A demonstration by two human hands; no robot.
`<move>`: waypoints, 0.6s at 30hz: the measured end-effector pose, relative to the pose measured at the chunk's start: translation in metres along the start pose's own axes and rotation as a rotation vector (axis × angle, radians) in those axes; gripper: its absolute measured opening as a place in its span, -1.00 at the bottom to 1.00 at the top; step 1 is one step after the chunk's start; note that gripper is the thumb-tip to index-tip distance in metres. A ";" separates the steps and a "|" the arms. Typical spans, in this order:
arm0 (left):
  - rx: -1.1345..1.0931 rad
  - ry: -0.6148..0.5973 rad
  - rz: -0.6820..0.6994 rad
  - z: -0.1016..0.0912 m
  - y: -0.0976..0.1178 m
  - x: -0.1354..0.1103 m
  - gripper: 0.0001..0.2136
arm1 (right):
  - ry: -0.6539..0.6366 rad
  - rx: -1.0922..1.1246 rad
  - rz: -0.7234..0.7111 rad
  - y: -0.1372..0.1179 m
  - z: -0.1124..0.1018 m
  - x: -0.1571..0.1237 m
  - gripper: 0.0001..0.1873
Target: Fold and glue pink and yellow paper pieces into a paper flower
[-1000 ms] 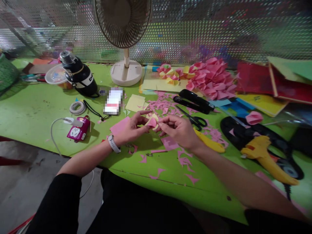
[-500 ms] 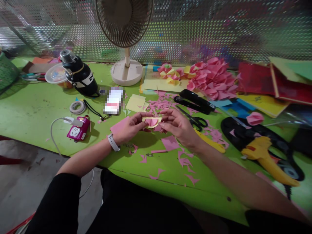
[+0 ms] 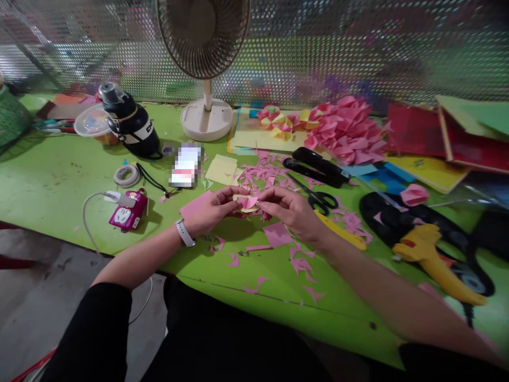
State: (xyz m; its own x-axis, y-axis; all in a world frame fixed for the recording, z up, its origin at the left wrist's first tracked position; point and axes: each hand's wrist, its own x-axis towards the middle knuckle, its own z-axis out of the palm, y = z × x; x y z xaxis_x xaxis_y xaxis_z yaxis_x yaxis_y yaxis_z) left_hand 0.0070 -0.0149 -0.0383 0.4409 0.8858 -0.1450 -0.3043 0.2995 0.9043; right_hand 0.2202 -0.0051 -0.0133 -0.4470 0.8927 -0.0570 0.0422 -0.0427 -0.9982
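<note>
Between my fingertips is a small paper flower, pink inside with pale yellow outer petals. My left hand pinches its left side; my right hand grips its right edge between thumb and fingers. Both hands hover just above the table. Pink paper squares, one by my left hand and another pink square below my right hand, lie on the green top. Black scissors rest just beyond my right hand, with a black stapler behind them.
Pink paper scraps litter the green table. A fan stands at the back, beside a pile of pink paper flowers. On the left are a black bottle and purple power adapter; a yellow glue gun lies right.
The pink petals inside the paper flower have spread and lifted, and my right fingers have closed in on its edge. My left hand has barely moved.
</note>
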 end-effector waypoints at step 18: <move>0.336 0.013 0.177 0.004 0.003 -0.004 -0.76 | -0.012 -0.118 0.046 0.010 -0.002 0.001 -0.77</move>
State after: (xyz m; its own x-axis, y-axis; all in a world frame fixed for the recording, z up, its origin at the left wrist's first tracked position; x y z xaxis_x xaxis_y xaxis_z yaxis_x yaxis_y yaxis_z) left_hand 0.0075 -0.0189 -0.0338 0.3947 0.9186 0.0225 -0.0798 0.0099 0.9968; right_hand 0.2215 -0.0038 -0.0236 -0.4525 0.8857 -0.1036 0.1678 -0.0296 -0.9854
